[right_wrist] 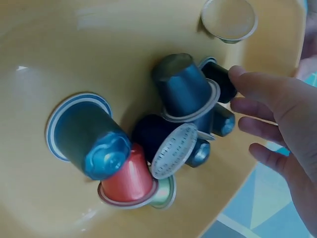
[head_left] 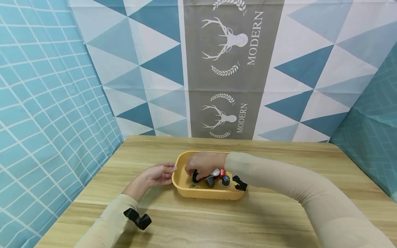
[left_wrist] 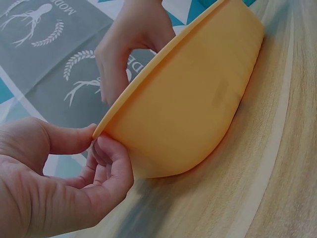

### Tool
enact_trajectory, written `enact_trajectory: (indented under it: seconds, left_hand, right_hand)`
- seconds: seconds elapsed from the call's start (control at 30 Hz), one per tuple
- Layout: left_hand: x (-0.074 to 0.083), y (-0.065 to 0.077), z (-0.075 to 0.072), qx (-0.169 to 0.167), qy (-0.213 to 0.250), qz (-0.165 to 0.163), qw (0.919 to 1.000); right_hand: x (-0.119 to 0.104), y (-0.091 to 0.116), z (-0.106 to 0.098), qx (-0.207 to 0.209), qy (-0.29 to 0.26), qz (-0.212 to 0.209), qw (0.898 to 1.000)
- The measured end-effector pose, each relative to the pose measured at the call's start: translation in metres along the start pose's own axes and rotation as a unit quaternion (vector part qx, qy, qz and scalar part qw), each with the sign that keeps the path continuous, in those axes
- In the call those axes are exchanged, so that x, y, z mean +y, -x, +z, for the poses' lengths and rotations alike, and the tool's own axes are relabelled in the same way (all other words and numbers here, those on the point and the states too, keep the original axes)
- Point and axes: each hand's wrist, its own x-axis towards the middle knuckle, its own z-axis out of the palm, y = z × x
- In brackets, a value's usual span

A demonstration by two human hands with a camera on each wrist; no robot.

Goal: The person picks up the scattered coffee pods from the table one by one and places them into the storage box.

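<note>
A yellow plastic tub (head_left: 211, 194) stands on the wooden table, holding several coffee capsules. My left hand (head_left: 159, 175) pinches its left rim between thumb and curled fingers, as the left wrist view (left_wrist: 74, 173) shows closely. Reaching over the far side into the tub, my right hand (head_left: 206, 163) has its thumb and index finger at a small dark capsule (right_wrist: 224, 83). Beside that lie a dark blue capsule (right_wrist: 185, 91), a navy one with a printed white lid (right_wrist: 174, 150), a red one (right_wrist: 130, 178) and a blue-tipped one (right_wrist: 89, 136). A pale-lidded capsule (right_wrist: 229, 19) sits apart.
The wooden table (head_left: 198, 224) spreads around the tub. A patterned cloth (head_left: 217, 79) hangs behind it, with a blue checked cloth (head_left: 46, 103) along the left side. Black mounts (head_left: 138, 218) are strapped at the wrists.
</note>
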Motion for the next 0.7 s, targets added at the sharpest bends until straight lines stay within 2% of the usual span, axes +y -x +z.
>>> enact_trajectory:
  seconds: [0.23,0.33,0.5,0.7]
  left_hand:
    - [0.001,0.001,0.004,0.013,-0.013,0.006,0.9998]
    - [0.0,0.001,0.006,0.027,-0.018,0.01,0.9994]
    - [0.002,0.002,0.008,0.051,-0.022,0.012,0.9984]
    - [0.004,0.001,0.01,0.052,-0.033,0.013,0.998]
  right_hand:
    - [-0.001,0.021,-0.017,0.004,-0.03,0.04,0.999]
    - [0.001,0.039,-0.023,0.034,-0.055,0.055,0.996]
    - [0.008,0.077,-0.029,0.103,-0.064,0.077,0.99]
    - [0.007,0.121,-0.025,0.14,-0.08,0.122,0.979]
